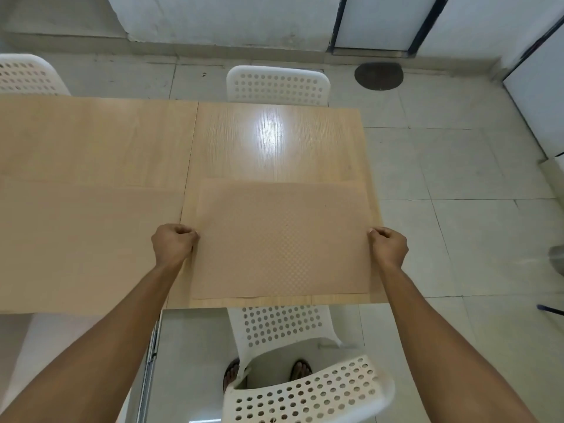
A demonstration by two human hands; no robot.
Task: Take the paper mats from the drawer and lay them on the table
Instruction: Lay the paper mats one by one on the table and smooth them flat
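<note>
- Paper mat (280, 239), centre of the frame: matt tan, with a fine embossed dot texture.
- Table (274, 141): pale wood grain, smooth, glossy under a glare patch.
- Chairs (277, 85): white perforated plastic.
- Floor (442, 166): pale, smooth tiles.

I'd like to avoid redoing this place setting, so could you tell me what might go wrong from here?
The paper mat lies close to the table edge on the right, so it could end up overhanging there. The left hand and right hand pinch its side edges; an uneven release might skew or crease it. The white chair below could catch a slipped mat.
</note>
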